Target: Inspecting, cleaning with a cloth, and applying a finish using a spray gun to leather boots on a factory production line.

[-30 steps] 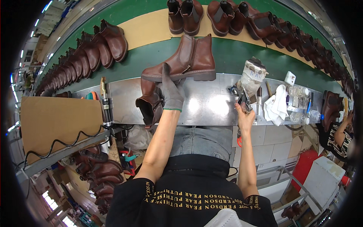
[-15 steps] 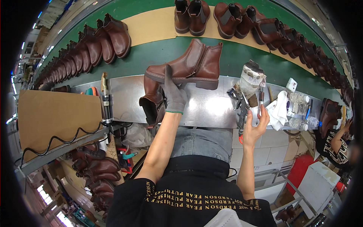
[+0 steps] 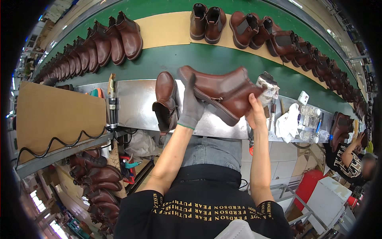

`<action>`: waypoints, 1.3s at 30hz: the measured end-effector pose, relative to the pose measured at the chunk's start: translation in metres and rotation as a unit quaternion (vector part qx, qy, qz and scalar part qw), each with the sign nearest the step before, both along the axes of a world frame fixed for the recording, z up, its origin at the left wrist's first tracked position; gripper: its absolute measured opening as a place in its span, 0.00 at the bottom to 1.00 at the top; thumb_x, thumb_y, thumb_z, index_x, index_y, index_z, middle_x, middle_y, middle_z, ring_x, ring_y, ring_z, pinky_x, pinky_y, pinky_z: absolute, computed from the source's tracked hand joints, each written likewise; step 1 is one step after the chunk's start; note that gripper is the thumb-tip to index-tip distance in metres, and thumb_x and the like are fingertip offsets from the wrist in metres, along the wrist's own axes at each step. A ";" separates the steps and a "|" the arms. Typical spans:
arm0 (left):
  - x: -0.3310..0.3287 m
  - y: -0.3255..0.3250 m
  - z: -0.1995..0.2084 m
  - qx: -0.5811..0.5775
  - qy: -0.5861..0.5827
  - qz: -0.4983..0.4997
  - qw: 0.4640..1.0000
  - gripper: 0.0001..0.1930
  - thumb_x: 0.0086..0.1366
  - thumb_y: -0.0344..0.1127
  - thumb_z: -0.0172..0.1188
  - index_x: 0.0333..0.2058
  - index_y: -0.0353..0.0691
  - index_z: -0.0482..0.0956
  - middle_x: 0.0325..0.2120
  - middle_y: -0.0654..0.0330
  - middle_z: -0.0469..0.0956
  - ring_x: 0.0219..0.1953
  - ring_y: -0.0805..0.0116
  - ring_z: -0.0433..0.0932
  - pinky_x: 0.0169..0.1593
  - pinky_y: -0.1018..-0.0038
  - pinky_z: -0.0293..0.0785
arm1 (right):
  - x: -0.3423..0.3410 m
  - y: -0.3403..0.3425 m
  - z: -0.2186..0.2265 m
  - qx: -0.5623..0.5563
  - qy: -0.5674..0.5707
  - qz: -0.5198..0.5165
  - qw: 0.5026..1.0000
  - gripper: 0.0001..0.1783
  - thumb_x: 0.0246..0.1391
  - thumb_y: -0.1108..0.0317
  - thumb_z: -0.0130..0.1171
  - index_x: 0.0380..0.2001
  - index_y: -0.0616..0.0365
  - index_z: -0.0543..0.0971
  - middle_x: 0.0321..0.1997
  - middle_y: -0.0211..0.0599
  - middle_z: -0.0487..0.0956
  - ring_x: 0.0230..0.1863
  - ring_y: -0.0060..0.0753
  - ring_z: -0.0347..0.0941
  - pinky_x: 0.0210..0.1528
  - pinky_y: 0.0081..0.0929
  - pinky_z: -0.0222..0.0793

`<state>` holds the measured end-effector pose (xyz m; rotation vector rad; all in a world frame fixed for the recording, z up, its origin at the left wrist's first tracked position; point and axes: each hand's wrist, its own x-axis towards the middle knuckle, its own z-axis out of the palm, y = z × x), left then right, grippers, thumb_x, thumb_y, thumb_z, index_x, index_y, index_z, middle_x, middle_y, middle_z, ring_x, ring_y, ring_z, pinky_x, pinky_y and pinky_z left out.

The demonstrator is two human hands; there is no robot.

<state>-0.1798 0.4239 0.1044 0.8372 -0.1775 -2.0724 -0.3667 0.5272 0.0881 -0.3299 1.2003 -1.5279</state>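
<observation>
A brown leather ankle boot (image 3: 223,85) with a side zip is held up over the metal bench top, its toe to the left and its shaft tilted down to the right. My left hand (image 3: 193,104), in a grey glove, grips it under the front of the sole, thumb over the toe. My bare right hand (image 3: 256,113) holds the top of the shaft at the heel side, thumb on the outside; its other fingers are partly hidden behind the boot. Just left of my left hand, a second brown boot (image 3: 165,89) lies on the bench with its opening toward me.
Rows of brown boots (image 3: 131,38) line the green conveyor (image 3: 167,59) beyond the metal bench (image 3: 135,99). On the right are a stained container (image 3: 267,85), a white cloth (image 3: 287,124) and clear bottles (image 3: 309,123). A cardboard sheet (image 3: 59,123) stands at left; a co-worker (image 3: 346,159) sits far right.
My right hand has moved from beside the tools to the boot's shaft and taken hold of it. The boot has shifted right and tipped, shaft end down.
</observation>
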 end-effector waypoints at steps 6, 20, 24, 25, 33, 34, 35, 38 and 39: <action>0.028 0.003 0.026 -0.117 -0.104 -0.037 0.987 0.27 0.67 0.51 0.45 0.60 0.45 0.56 0.49 0.56 0.66 0.51 0.60 0.68 0.54 0.55 0.66 | 0.015 0.000 -0.012 -0.014 -0.075 0.009 0.997 0.28 0.55 0.58 0.59 0.55 0.59 0.67 0.57 0.37 0.70 0.57 0.35 0.66 0.59 0.37 0.62; 0.161 0.013 0.036 -0.218 -0.430 0.035 0.875 0.25 0.63 0.28 0.53 0.58 0.34 0.60 0.55 0.53 0.62 0.60 0.63 0.61 0.61 0.71 0.59 | 0.024 0.004 -0.026 -0.002 -0.137 -0.045 0.990 0.28 0.56 0.55 0.57 0.55 0.59 0.68 0.56 0.37 0.71 0.57 0.35 0.67 0.60 0.39 0.61; 0.173 0.022 0.016 -0.239 -0.500 -0.054 0.831 0.29 0.60 0.29 0.57 0.59 0.34 0.58 0.57 0.50 0.61 0.58 0.59 0.62 0.59 0.68 0.62 | 0.027 0.002 -0.028 0.007 -0.135 -0.032 0.990 0.27 0.56 0.55 0.57 0.54 0.58 0.68 0.56 0.36 0.72 0.57 0.35 0.67 0.60 0.38 0.60; 0.176 0.023 0.007 -0.278 -0.529 -0.077 0.798 0.30 0.59 0.30 0.58 0.59 0.34 0.58 0.56 0.49 0.62 0.57 0.58 0.63 0.58 0.68 0.64 | 0.027 0.002 -0.028 0.009 -0.133 -0.027 0.991 0.27 0.56 0.54 0.57 0.55 0.57 0.68 0.56 0.35 0.72 0.57 0.35 0.67 0.60 0.38 0.60; 0.161 0.021 -0.010 -0.274 -0.598 -0.102 0.746 0.35 0.51 0.38 0.66 0.56 0.33 0.63 0.39 0.54 0.72 0.37 0.68 0.73 0.37 0.74 0.72 | 0.038 -0.002 -0.023 0.016 -0.128 -0.033 0.991 0.25 0.58 0.56 0.55 0.55 0.56 0.68 0.57 0.35 0.71 0.58 0.34 0.66 0.61 0.39 0.59; 0.161 0.019 -0.011 -0.273 -0.613 -0.115 0.732 0.34 0.50 0.38 0.66 0.54 0.32 0.65 0.33 0.56 0.73 0.33 0.70 0.73 0.35 0.75 0.71 | 0.039 -0.003 -0.022 0.016 -0.127 -0.029 0.991 0.25 0.58 0.56 0.55 0.55 0.56 0.68 0.57 0.35 0.71 0.58 0.34 0.66 0.61 0.39 0.59; 0.160 0.019 -0.012 -0.272 -0.627 -0.129 0.718 0.33 0.49 0.39 0.66 0.53 0.31 0.68 0.27 0.58 0.73 0.29 0.71 0.73 0.33 0.76 0.71 | 0.040 -0.003 -0.022 0.014 -0.116 -0.030 0.993 0.25 0.58 0.57 0.55 0.55 0.57 0.68 0.57 0.34 0.71 0.58 0.34 0.66 0.61 0.38 0.59; 0.158 0.020 -0.017 -0.271 -0.644 -0.117 0.706 0.29 0.49 0.38 0.66 0.49 0.31 0.70 0.17 0.61 0.71 0.20 0.72 0.71 0.28 0.74 0.69 | 0.047 -0.002 -0.022 0.016 -0.074 -0.042 0.996 0.25 0.58 0.59 0.56 0.55 0.57 0.67 0.57 0.33 0.70 0.59 0.33 0.65 0.62 0.37 0.58; 0.159 0.021 -0.018 -0.261 -0.638 -0.119 0.715 0.29 0.49 0.38 0.65 0.49 0.31 0.71 0.16 0.61 0.70 0.19 0.72 0.70 0.27 0.73 0.69 | 0.052 -0.002 -0.022 0.021 -0.043 -0.057 0.997 0.25 0.58 0.59 0.56 0.55 0.57 0.67 0.58 0.33 0.70 0.59 0.32 0.65 0.62 0.37 0.58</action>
